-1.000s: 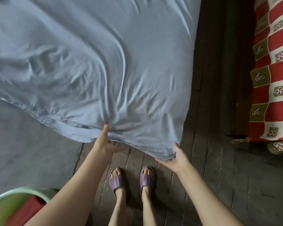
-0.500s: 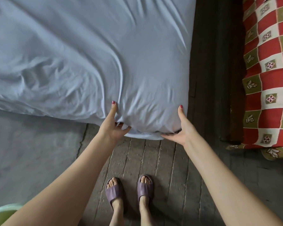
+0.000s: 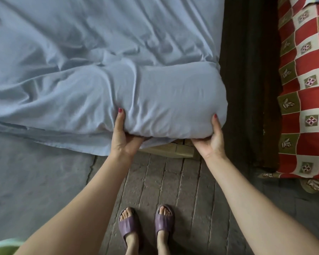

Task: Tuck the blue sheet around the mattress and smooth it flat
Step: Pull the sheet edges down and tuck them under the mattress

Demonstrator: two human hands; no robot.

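Note:
The light blue sheet (image 3: pixel 92 57) covers the mattress and lies creased across its top. The near right corner of the mattress (image 3: pixel 175 100) is raised and wrapped in the sheet. My left hand (image 3: pixel 123 137) grips that raised edge from below, thumb on top, fingers hidden under it. My right hand (image 3: pixel 212 138) holds the corner the same way, about a forearm's length to the right. To the left, a loose part of the sheet's edge (image 3: pixel 44 137) hangs down over the bed's side.
A pale wooden bed frame (image 3: pixel 171 150) shows under the lifted corner. A dark gap (image 3: pixel 247 80) separates this bed from a red, white and green checked blanket (image 3: pixel 306 92) on the right. My feet in purple slippers (image 3: pixel 145 225) stand on a grey brick floor. A green basin rim (image 3: pixel 4 244) sits bottom left.
Both hands have gone from holding the hanging sheet edge to gripping under the mattress corner and lifting it. The sheet now wraps the corner, and the wooden frame shows beneath.

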